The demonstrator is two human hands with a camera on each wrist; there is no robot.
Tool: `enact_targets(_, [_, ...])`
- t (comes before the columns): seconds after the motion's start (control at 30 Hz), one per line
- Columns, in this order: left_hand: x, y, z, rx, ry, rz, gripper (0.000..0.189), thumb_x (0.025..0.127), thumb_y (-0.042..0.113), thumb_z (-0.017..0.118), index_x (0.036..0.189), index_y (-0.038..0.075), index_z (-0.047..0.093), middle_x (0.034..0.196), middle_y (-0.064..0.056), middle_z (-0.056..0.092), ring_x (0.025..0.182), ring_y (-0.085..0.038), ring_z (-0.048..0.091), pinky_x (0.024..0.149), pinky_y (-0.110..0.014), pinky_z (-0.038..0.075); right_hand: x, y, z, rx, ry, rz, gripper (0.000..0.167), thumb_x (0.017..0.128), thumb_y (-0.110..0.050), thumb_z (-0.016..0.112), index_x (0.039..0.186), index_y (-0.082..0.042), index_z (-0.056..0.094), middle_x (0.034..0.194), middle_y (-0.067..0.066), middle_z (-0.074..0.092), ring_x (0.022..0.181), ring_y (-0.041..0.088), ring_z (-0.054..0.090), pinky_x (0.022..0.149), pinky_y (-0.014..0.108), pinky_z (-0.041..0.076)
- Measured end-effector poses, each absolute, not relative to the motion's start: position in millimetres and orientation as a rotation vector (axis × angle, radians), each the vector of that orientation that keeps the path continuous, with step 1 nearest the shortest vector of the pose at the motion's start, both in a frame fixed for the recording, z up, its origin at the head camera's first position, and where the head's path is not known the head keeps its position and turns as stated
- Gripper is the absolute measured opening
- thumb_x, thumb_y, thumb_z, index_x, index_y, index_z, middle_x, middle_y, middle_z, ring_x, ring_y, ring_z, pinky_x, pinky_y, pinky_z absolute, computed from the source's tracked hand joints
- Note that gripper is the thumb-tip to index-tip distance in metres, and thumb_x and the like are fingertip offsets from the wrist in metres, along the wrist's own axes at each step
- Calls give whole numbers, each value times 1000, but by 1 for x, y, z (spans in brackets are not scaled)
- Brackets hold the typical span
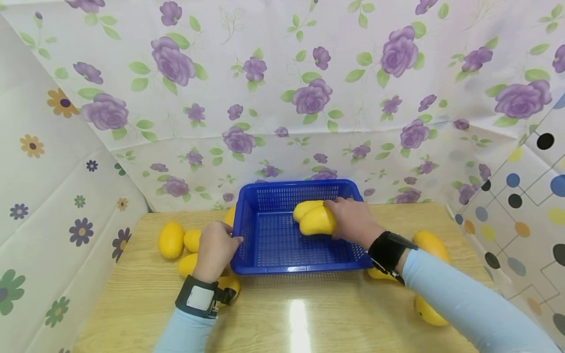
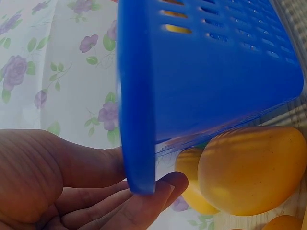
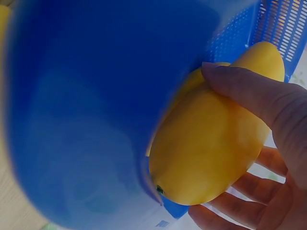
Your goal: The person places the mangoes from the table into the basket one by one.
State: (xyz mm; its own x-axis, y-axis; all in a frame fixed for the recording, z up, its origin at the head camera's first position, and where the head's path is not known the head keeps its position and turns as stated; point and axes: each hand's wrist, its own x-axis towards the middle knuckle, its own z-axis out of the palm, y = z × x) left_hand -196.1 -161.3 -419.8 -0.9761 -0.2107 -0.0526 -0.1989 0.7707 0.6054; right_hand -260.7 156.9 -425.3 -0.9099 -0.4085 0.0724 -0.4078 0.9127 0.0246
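A blue plastic basket with slotted walls stands in the middle of the table. My left hand pinches its left rim; in the left wrist view the thumb lies on one side of the rim and the fingertips on the other. Inside the basket's right half, my right hand grips a yellow mango. A second mango lies against it; whether the hand bears on that one too I cannot tell. In the right wrist view, the thumb crosses the mango and the fingers curl beneath it.
Left of the basket lie several mangoes, partly hidden by the left hand and wrist. More mangoes lie at the right, around the right forearm. Flowered sheeting hangs behind the wooden table, with patterned sheets on both sides.
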Motion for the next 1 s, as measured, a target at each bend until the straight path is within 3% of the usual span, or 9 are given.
enact_targets(1.0, [-197, -162, -421, 352, -2940, -1036, 30, 80, 19, 74, 102, -1, 69, 97, -17, 69, 73, -23, 64, 61, -32, 57, -260, 148, -451, 700, -3129, -63, 84, 54, -40, 89, 126, -15, 54, 108, 10, 62, 92, 27, 59, 74, 48, 54])
